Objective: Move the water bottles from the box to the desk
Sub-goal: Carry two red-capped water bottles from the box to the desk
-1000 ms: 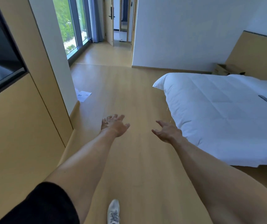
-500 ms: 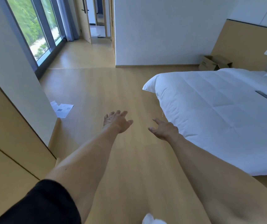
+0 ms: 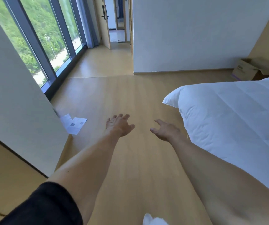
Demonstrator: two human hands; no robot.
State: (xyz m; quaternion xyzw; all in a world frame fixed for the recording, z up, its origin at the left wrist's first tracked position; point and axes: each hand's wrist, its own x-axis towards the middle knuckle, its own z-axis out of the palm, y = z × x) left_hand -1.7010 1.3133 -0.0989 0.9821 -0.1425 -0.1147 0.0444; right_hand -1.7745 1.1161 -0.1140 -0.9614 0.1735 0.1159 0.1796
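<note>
An open cardboard box [image 3: 250,69] stands on the floor at the far right, against the wall beyond the bed. Its inside is hidden from here, and no water bottle or desk shows. My left hand [image 3: 118,125] and my right hand [image 3: 167,130] are stretched out in front of me over the wooden floor, fingers spread, holding nothing. Both are far from the box.
A bed with a white duvet [image 3: 231,117] fills the right side. Sheets of paper [image 3: 75,125] lie on the floor by a white wall corner on the left. Tall windows [image 3: 41,38] run along the left, and an open door [image 3: 105,21] leads off at the back.
The view has moved forward and turned right: the wooden panel on the left slid out, the windows and the box grew larger. Both hands stay outstretched and empty.
</note>
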